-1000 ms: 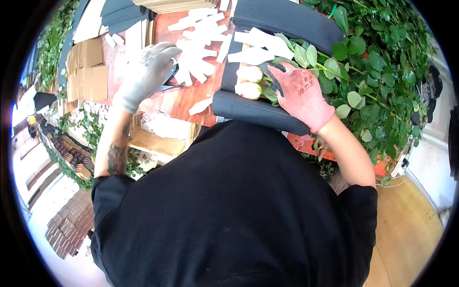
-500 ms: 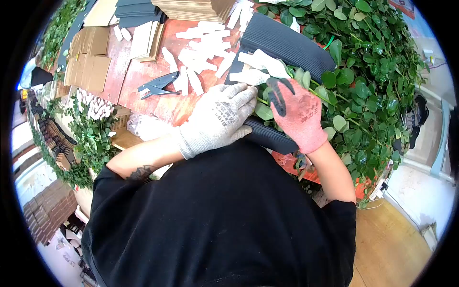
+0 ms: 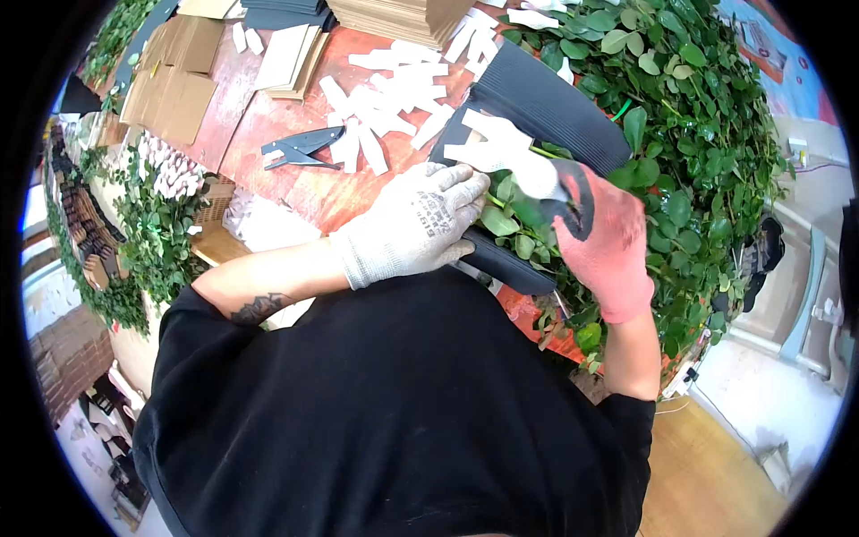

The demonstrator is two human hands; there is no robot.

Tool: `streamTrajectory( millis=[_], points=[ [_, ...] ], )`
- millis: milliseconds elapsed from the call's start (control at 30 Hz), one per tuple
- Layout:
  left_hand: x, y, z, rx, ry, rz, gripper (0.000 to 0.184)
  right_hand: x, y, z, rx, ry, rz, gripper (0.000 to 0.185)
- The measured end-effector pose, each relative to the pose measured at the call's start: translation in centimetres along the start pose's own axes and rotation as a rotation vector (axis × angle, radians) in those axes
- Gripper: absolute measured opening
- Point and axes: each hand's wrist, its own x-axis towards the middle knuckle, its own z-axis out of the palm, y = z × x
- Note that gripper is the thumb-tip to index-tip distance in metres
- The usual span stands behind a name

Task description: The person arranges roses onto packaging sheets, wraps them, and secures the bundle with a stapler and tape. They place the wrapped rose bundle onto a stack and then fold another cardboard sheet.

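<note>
My left hand (image 3: 419,221), in a grey-white glove, lies flat with its fingers stretched out over the lower left of the black ribbed wrap (image 3: 546,103) and hides the pale rose heads there. White-sleeved flowers (image 3: 488,148) rest on the wrap above its fingertips. In a pink glove with dark fingertips, my right hand (image 3: 601,228) is closed round the stem of a rose with a white sleeve (image 3: 537,174), blurred by motion. Green leaves (image 3: 506,219) show between the two hands.
Black pliers (image 3: 304,148) lie left of scattered white sleeves (image 3: 385,98). Cardboard stacks (image 3: 394,18) stand at the back, folded brown cardboard (image 3: 170,98) at the left. Leafy stems (image 3: 689,152) cover the right side. Pale roses (image 3: 170,166) are at the lower left.
My left hand came from near the pliers to lie over the rose heads. My right hand first rested on the stems, then moved right and closed on a sleeved rose.
</note>
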Motion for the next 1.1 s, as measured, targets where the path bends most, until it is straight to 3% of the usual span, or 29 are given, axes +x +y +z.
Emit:
streamTrajectory(
  millis=[100, 200, 233, 300, 433, 533, 667, 800, 1000, 1067, 1100],
  points=[
    [0.2, 0.3, -1.0, -0.077, -0.164, -0.064, 0.052, 1.4, -0.1, 2.0, 0.179, -0.148, -0.174, 0.027],
    [-0.1, 0.0, 0.5, 0.01, 0.025, 0.001, 0.044, 2.4, 0.7, 5.0, 0.128, -0.086, -0.202, 0.03],
    [-0.1, -0.2, 0.7, 0.01, 0.03, -0.006, 0.044, 2.9, 0.4, 5.2, 0.126, -0.09, -0.21, 0.03],
    [-0.2, -0.2, 0.9, 0.099, -0.051, 0.002, 0.051, 3.2, -0.3, 5.7, 0.004, -0.273, -0.03, 0.044],
    [0.0, 0.1, 0.7, 0.121, -0.1, -0.004, 0.052, 2.1, -0.4, 7.9, -0.199, -0.098, -0.142, 0.046],
    [0.0, 0.2, 0.5, 0.063, -0.091, -0.043, 0.051, 0.6, 0.8, 7.7, -0.177, 0.075, -0.191, 0.045],
    [0.0, 0.1, 0.5, 0.134, -0.101, -0.012, 0.05, 0.1, 0.8, 4.6, -0.303, -0.077, -0.168, 0.038],
    [0.0, 0.1, 0.8, 0.096, -0.101, -0.037, 0.051, 1.7, 2.3, 5.4, -0.114, -0.143, -0.163, 0.036],
    [-0.3, -0.1, 1.2, 0.167, -0.064, 0.026, 0.052, 1.9, 0.6, 5.3, -0.283, -0.035, -0.229, 0.042],
    [-0.4, -0.3, 1.4, 0.165, -0.054, 0.033, 0.053, 2.4, -0.6, 5.2, -0.317, -0.183, -0.121, 0.037],
    [-0.4, -0.3, 1.5, 0.165, -0.044, 0.04, 0.053, 2.2, -0.3, 6.1, -0.317, -0.064, -0.173, 0.034]
  ],
)
